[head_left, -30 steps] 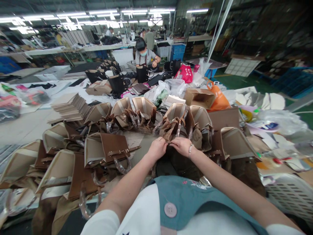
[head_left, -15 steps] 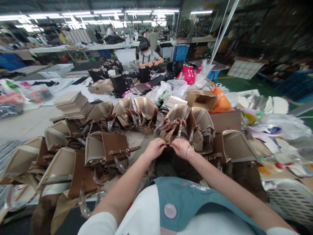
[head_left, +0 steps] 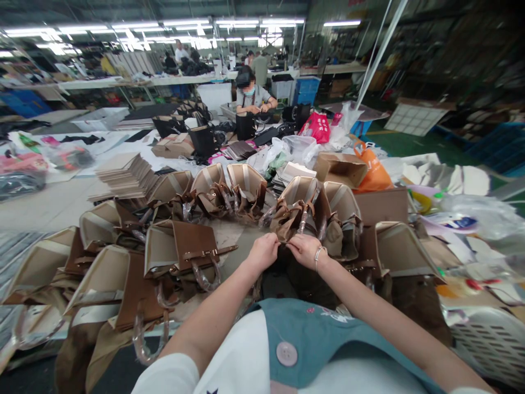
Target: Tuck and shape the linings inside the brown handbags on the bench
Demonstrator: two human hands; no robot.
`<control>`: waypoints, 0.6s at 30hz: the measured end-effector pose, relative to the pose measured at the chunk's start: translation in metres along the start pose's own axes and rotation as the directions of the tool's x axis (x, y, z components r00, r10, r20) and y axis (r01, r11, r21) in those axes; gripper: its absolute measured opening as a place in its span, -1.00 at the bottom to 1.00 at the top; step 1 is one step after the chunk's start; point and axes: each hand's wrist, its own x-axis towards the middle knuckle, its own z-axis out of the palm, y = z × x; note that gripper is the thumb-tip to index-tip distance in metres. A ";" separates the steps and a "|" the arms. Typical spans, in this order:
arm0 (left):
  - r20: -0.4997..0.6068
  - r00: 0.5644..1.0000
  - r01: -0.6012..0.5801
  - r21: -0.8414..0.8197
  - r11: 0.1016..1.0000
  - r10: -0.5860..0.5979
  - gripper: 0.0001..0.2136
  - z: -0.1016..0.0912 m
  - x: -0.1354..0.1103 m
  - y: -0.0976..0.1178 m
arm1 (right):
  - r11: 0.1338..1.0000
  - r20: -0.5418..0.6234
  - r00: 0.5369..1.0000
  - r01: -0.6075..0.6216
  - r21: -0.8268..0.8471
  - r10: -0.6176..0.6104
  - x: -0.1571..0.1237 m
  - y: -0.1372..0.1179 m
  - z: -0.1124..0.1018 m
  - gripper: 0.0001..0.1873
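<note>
My left hand [head_left: 264, 250] and my right hand [head_left: 304, 249] are close together at the middle, both with fingers pinched on the near edge of a brown handbag [head_left: 292, 216]. The bag's beige-lined flap stands up behind it, and one handle is wrapped in clear plastic. A bracelet [head_left: 317, 258] circles my right wrist. Below my hands the bag's fabric is dark and hard to make out. To the left, another brown handbag [head_left: 196, 241] stands with its strap and wrapped handle facing me.
Several similar brown bags curve around both sides, including one bag [head_left: 404, 251] at right. A stack of beige boards [head_left: 127, 175], a cardboard box [head_left: 340, 168] and an orange bag [head_left: 374, 169] lie behind. Across the table a co-worker [head_left: 254, 96] handles black bags. A slatted basket [head_left: 488, 339] stands at right.
My hands stay pinched on the bag's edge, with the left fingers slightly shifted. The whole view has moved a little to the right and down.
</note>
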 end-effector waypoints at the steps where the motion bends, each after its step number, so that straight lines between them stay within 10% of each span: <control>1: -0.002 1.000 0.013 -0.003 1.000 -0.013 -0.93 0.000 0.000 0.000 | 1.000 -0.003 1.000 0.001 0.000 -0.001 -0.001 0.000 -0.001 -0.72; 18: 0.067 0.995 0.079 -0.128 0.989 -0.071 -0.82 -0.005 0.001 -0.015 | 0.999 0.040 0.999 -0.018 -0.032 0.020 0.014 -0.004 0.001 -0.74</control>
